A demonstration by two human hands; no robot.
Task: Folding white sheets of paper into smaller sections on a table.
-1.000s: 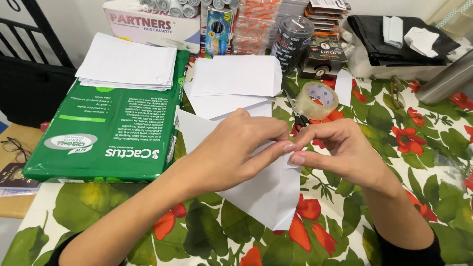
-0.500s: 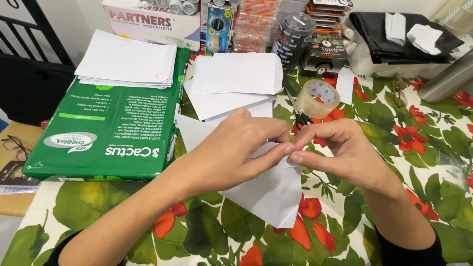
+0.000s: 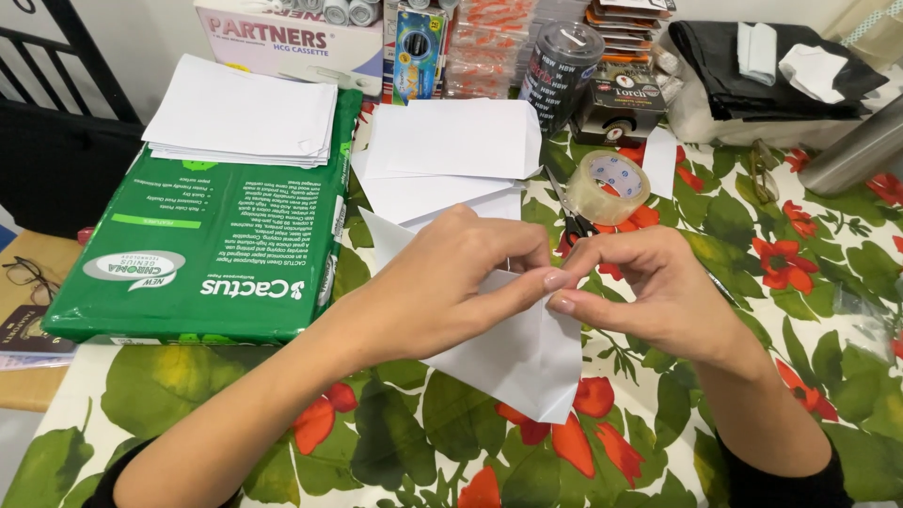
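Observation:
My left hand and my right hand meet over a white sheet of paper that lies partly folded on the flowered tablecloth. Both hands pinch the paper where their fingertips touch, near its upper middle. The left palm covers much of the sheet, and one pointed corner of it sticks out behind the left hand. A lower corner points toward me. Behind the hands lies a loose pile of white folded sheets.
A green wrapped ream of paper lies at the left with a stack of white sheets on top. A clear tape roll and scissors sit behind my right hand. Boxes, a dark jar and glasses surround them.
The hands have stayed in nearly the same place. The fingertips have drawn slightly closer together on the paper.

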